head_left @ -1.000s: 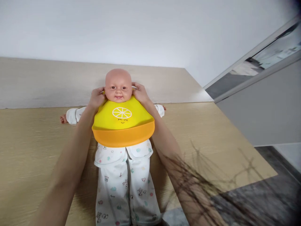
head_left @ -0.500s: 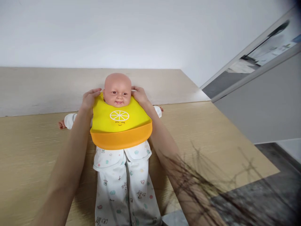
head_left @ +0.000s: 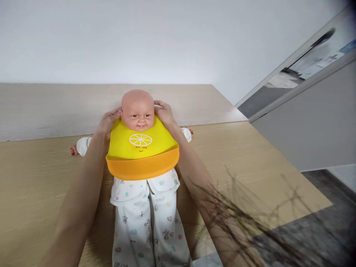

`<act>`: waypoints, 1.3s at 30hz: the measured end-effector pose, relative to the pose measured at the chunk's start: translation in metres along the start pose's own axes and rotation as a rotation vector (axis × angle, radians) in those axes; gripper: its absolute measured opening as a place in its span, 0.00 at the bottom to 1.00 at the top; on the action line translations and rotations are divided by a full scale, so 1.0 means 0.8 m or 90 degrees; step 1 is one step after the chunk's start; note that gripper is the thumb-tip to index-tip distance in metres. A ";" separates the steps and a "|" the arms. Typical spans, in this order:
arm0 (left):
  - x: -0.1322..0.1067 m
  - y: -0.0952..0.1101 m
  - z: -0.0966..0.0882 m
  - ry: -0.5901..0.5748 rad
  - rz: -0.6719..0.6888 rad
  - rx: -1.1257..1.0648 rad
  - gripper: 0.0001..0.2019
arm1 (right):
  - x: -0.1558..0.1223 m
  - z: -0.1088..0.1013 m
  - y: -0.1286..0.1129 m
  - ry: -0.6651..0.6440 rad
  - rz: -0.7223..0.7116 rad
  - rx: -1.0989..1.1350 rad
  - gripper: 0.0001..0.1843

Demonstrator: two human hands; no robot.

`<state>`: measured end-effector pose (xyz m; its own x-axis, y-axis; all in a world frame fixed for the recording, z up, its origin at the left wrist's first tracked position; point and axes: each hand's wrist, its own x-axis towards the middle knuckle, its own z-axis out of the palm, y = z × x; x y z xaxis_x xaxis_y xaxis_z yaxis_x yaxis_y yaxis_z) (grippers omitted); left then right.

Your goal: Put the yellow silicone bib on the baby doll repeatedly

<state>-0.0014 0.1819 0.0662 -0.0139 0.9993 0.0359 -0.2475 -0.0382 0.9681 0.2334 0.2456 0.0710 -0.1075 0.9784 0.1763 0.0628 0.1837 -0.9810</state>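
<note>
A baby doll [head_left: 138,107] in white patterned clothes lies face up, its legs toward me and its arms spread. Over its chest rests a yellow silicone bib [head_left: 122,144] with a lemon slice print and an orange catch pocket along the bottom. My left hand [head_left: 109,120] is closed on the bib's upper edge at the left side of the doll's neck. On the other side, my right hand [head_left: 165,113] grips the bib's opposite upper edge. The doll's head and neck hide some of my fingertips and the ends of the bib's neck straps.
The doll lies on a light wooden table [head_left: 236,159] that meets a paler raised board [head_left: 50,107] at the back. A white wall [head_left: 139,40] stands behind. Dark blurred strands [head_left: 239,211] cross the lower right, over my forearm. Grey floor [head_left: 317,237] shows beyond the table's edge.
My left hand has moved inward, its fingers now against the side of the doll's head and neck. My right hand has shifted slightly inward behind the neck. The view has tilted a little.
</note>
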 end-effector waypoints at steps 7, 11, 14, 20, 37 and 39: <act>-0.001 -0.002 0.003 -0.044 -0.018 -0.043 0.28 | -0.004 0.000 -0.007 0.024 0.002 0.014 0.23; 0.001 -0.005 0.004 -0.080 -0.025 -0.058 0.30 | -0.007 0.000 -0.007 0.036 0.033 0.071 0.32; 0.001 -0.007 0.005 -0.072 -0.032 -0.058 0.28 | -0.006 0.000 -0.002 0.053 0.050 0.092 0.29; 0.001 -0.012 0.010 -0.026 -0.096 -0.034 0.24 | 0.000 0.002 0.025 0.053 0.050 0.103 0.20; 0.027 -0.038 -0.015 0.096 0.040 0.205 0.17 | 0.007 0.007 0.071 0.051 0.159 0.125 0.20; 0.028 -0.039 -0.015 0.112 0.039 0.200 0.15 | 0.009 0.006 0.073 0.056 0.162 0.120 0.19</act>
<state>-0.0055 0.2054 0.0340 -0.1934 0.9778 0.0800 0.0688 -0.0678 0.9953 0.2315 0.2633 0.0144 -0.0260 0.9966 -0.0779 -0.1093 -0.0803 -0.9908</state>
